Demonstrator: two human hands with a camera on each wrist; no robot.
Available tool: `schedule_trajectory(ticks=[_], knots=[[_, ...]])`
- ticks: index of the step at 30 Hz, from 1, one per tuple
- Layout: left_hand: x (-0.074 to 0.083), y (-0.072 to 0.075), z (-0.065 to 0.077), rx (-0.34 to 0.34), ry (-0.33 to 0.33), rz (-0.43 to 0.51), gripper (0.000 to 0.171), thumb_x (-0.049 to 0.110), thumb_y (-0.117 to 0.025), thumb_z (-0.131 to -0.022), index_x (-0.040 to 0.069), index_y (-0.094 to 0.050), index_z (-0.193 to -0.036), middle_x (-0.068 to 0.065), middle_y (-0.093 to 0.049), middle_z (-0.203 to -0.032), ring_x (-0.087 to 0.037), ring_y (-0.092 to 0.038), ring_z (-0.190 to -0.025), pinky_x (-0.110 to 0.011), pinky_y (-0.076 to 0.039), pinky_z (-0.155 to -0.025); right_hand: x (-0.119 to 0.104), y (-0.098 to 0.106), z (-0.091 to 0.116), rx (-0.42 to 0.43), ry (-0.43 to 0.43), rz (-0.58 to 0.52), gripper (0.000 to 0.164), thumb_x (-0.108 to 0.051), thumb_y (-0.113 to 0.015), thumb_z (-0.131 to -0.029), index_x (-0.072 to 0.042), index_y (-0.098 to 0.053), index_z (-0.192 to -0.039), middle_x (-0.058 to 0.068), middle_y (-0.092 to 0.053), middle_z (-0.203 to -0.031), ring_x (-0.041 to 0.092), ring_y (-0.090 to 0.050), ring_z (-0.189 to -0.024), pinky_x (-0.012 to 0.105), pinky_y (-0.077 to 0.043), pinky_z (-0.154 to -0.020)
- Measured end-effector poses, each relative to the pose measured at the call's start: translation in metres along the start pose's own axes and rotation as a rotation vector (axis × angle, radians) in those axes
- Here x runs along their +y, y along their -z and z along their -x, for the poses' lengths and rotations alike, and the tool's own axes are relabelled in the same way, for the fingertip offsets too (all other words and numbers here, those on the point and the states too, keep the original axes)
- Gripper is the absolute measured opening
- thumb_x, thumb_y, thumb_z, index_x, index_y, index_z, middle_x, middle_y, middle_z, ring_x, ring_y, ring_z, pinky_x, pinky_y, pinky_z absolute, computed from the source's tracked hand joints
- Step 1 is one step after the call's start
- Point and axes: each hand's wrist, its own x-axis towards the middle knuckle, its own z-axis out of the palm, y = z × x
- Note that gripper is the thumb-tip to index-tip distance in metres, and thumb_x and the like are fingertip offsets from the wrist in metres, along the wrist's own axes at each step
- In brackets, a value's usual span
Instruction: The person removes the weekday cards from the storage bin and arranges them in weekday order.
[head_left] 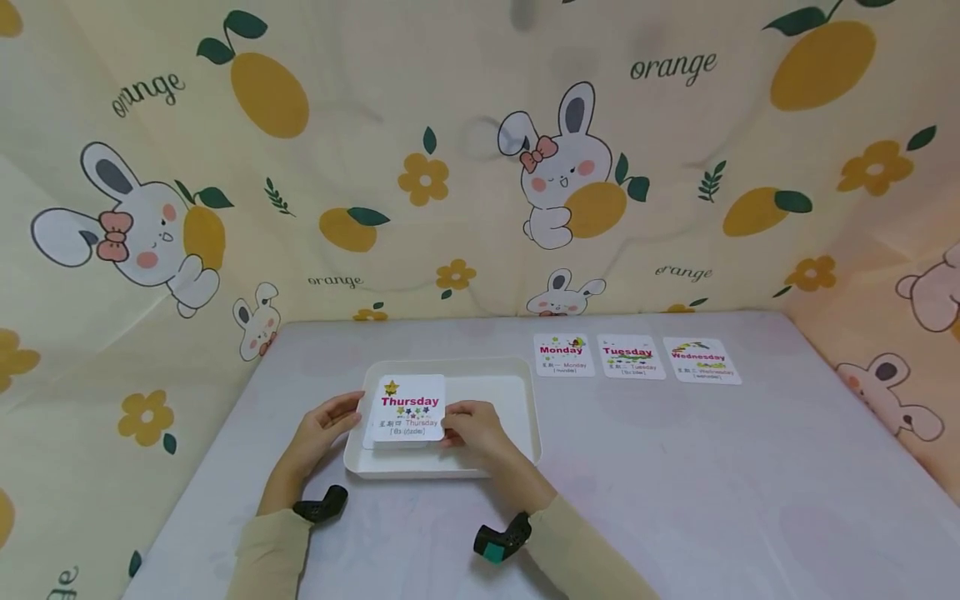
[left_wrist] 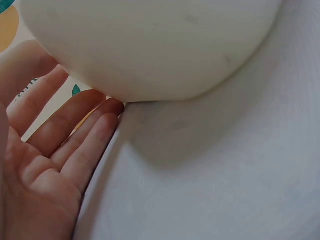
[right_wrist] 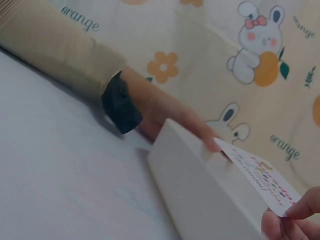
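Over the left half of a white tray (head_left: 517, 417), my right hand (head_left: 480, 429) pinches the right edge of a square card printed "Thursday" (head_left: 411, 408). Seen from the right wrist, this card (right_wrist: 260, 175) is tilted and raised above the tray, thumb on top. Beneath it, the edge of at least one more white card (head_left: 369, 435) shows; the rest is covered. My left hand (head_left: 326, 429) is at the tray's left rim. In the left wrist view, its loosely extended fingers (left_wrist: 92, 145) touch the tray's outer side.
To the right behind the tray lie three cards in a row: "Monday" (head_left: 564, 357), "Tuesday" (head_left: 632, 358) and "Wednesday" (head_left: 701, 362). All are on the white-covered table (head_left: 675, 483). A patterned curtain (head_left: 465, 83) encloses the back and sides.
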Motion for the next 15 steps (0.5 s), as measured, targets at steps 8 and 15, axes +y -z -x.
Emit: schedule_trajectory(ticks=[8, 15], knots=[[0.003, 0.001, 0.001, 0.0, 0.025, -0.022, 0.057, 0.034, -0.064, -0.092, 0.01, -0.047, -0.141, -0.016, -0.05, -0.145, 0.016, -0.052, -0.104, -0.004, -0.042, -0.09, -0.01, 0.012, 0.01, -0.014, 0.019, -0.004, 0.025, 0.0, -0.058, -0.087, 0.01, -0.061, -0.11, 0.009, -0.068, -0.084, 0.008, -0.059, -0.06, 0.021, -0.057, -0.06], [0.001, -0.001, -0.001, 0.012, 0.039, -0.037, 0.059, 0.039, -0.065, -0.091, 0.011, -0.048, -0.14, -0.014, -0.051, -0.144, 0.018, -0.052, -0.103, -0.003, -0.043, -0.089, -0.008, 0.02, 0.013, -0.007, 0.036, -0.001, 0.025, 0.0, -0.057, -0.087, 0.011, -0.061, -0.11, 0.011, -0.07, -0.086, 0.008, -0.059, -0.058, 0.022, -0.058, -0.061]])
